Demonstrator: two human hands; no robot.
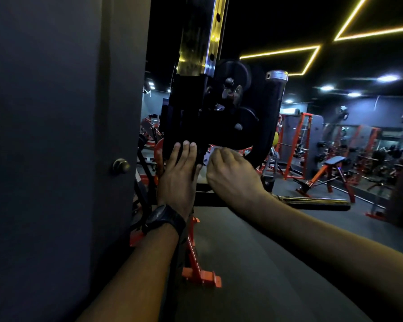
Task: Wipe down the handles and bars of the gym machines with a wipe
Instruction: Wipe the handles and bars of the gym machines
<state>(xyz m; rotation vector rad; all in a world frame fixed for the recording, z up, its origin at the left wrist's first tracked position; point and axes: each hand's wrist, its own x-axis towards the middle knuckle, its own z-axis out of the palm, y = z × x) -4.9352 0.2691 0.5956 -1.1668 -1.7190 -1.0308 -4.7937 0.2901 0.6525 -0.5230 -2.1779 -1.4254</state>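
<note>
My right hand (230, 170) pinches a small white wipe (209, 155) in curled fingers, at the lower edge of the black pulley carriage (196, 117). Just beside it, my left hand (179, 168) presses flat, fingers straight, against the same carriage, which sits on the upright post (196, 38) rising above both.

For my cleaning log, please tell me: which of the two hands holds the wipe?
The right hand: it pinches the white wipe. The left hand, with the watch, lies flat on the black carriage.
</note>
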